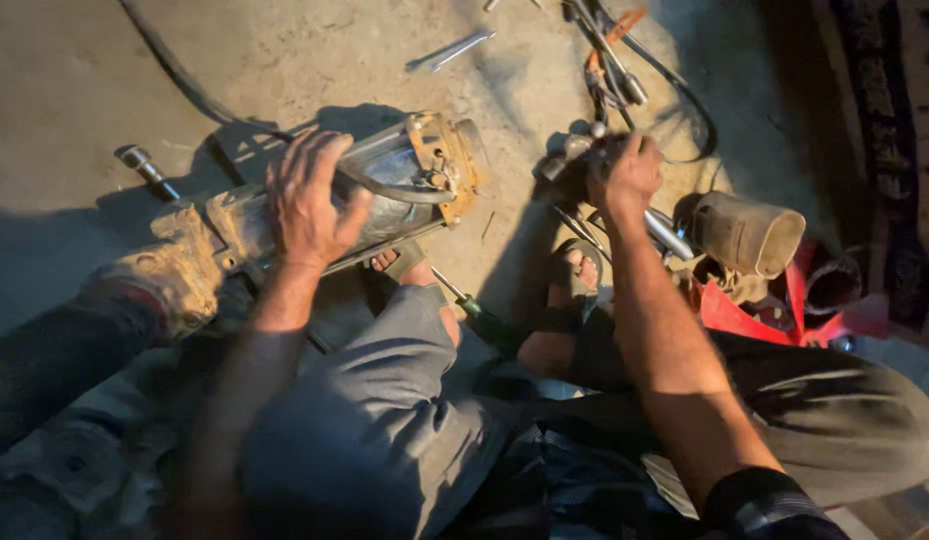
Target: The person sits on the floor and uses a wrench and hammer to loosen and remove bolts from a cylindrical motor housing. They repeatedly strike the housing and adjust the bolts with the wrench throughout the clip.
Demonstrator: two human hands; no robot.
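Observation:
My left hand [306,200] lies palm-down on a rusty metal pump motor [404,180] that rests on its side on the concrete floor, fingers curled over its shiny cylindrical body. My right hand [626,175] is closed around a small grey metal part [574,152] on the floor to the right of the motor. A screwdriver [464,300] lies between my sandalled feet. I am squatting, with my knees in grey trousers below.
A black cable [184,85] runs across the floor behind the motor. A socket wrench [144,168] lies at left, loose metal tools [454,50] at the top, wires and pliers [614,60] at upper right. A brown pipe fitting [749,232] and red cloth [744,315] sit at right.

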